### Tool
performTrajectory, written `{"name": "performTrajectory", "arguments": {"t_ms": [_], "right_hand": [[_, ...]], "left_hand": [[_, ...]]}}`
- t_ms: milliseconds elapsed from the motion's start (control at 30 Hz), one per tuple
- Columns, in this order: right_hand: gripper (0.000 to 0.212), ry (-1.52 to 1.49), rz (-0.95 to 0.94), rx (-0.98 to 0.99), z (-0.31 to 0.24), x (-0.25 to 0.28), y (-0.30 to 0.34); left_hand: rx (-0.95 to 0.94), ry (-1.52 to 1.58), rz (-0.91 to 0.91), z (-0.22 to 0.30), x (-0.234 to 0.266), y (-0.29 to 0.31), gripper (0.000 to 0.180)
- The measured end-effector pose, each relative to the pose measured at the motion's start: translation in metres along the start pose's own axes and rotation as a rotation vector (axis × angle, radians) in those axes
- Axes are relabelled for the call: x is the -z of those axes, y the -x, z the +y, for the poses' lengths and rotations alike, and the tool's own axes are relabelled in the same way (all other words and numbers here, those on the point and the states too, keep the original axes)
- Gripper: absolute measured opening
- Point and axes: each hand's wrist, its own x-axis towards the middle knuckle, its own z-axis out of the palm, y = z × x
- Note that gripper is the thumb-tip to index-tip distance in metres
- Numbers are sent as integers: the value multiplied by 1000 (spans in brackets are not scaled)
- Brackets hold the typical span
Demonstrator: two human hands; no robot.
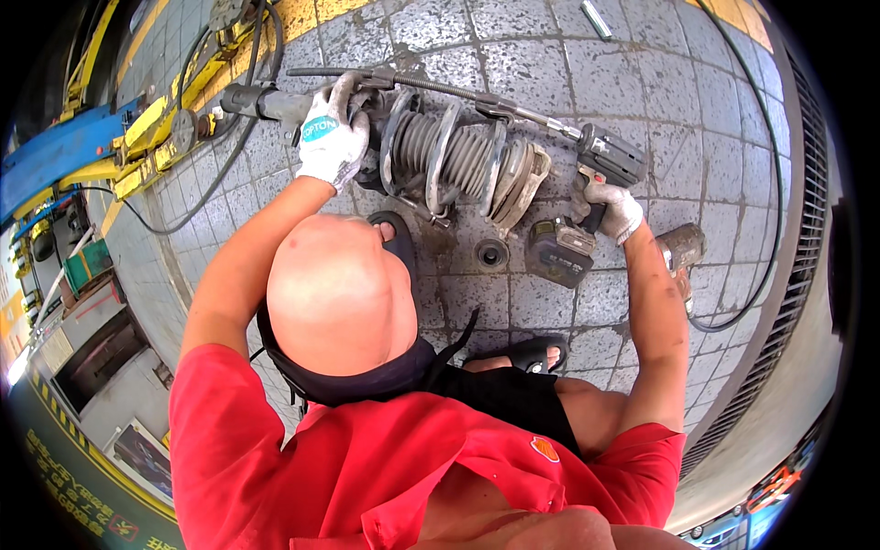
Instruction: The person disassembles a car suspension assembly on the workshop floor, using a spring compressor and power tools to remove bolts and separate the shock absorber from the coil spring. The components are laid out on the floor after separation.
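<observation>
A gloved left hand (332, 137) grips the strut assembly (449, 158) lying on grey pavers; the gloved right hand (616, 209), closed around a cordless impact wrench (587, 197), drives a spring-compressor rod (458, 92). A teal label marks the left glove.

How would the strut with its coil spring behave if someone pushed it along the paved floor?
Probably heavy: the strut looks like thick metal with a wide coil spring. It would likely rock rather than roll, since the compressor rod sticks out along it. Stiff too, and the left hand steadies one end.
</observation>
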Motion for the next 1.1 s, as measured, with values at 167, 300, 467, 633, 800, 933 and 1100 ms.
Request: {"name": "performTrajectory", "arguments": {"t_ms": [167,300,467,633,800,933,1100], "right_hand": [[25,-68,42,-32,5,0,0],[25,-72,8,-28,4,-4,-1],[23,4,24,-13,-2,-6,-2],[23,-3,35,-30,-5,-6,-2],[25,-32,31,-23,-3,-14,1],[24,-53,28,-43,3,-8,-1],[20,-2,35,-43,5,-2,-5]], "left_hand": [[-33,0,38,-3,-3,1,58],[-14,-13,22,-2,-2,2,59],[-20,-7,26,-3,-2,3,60],[-11,-4,8,-1,0,2,60],[-6,16,3,0,1,2,57],[-15,9,5,1,2,2,56],[-6,-3,-2,2,3,2,56]]}}
